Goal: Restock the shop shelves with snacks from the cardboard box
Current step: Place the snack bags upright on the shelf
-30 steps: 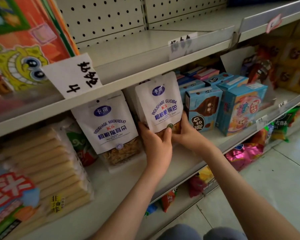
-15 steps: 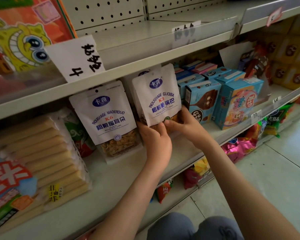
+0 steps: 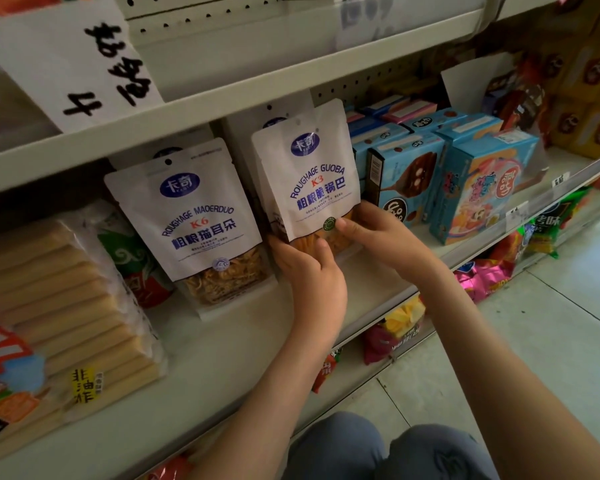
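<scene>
Fingers (image 3: 279, 245) of the left hand (image 3: 312, 282) curl behind the lower left corner of the K3 Roughage Guoba pouch (image 3: 309, 174), with the thumb laid across its clear bottom window. On the other side, the right hand (image 3: 385, 237) grips the lower right corner, its thumb pressed on the front next to the small green seal and its fingers tucked behind. Between the 2 hands the pouch stands nearly upright, towards the back of the middle shelf (image 3: 222, 362), and another white pouch (image 3: 253, 133) stands right behind it.

Just left of it stands the K6 Roughage Maoerduo pouch (image 3: 194, 216), which leans back a little. Just to its right is a row of blue biscuit boxes (image 3: 413, 181); whether pouch and boxes touch cannot be told. A clear pack of long pale sticks (image 3: 59, 299) fills the shelf's left end, and a green and red packet (image 3: 132, 265) is wedged behind it.

From the edge of the upper shelf (image 3: 257, 102) hangs a handwritten card (image 3: 84, 60) with the numeral 4 on it. A pegboard back panel (image 3: 361, 86) closes the rear. Yellow boxes (image 3: 589, 88) sit far to the right.

Below, the bottom shelf carries a pink bag (image 3: 482, 278), a yellow and red bag (image 3: 395, 327) and a green bag (image 3: 548, 226). Pale floor tiles (image 3: 551, 327) spread out on the right, and the person's knees (image 3: 378, 448) in blue-grey trousers show at the bottom.
</scene>
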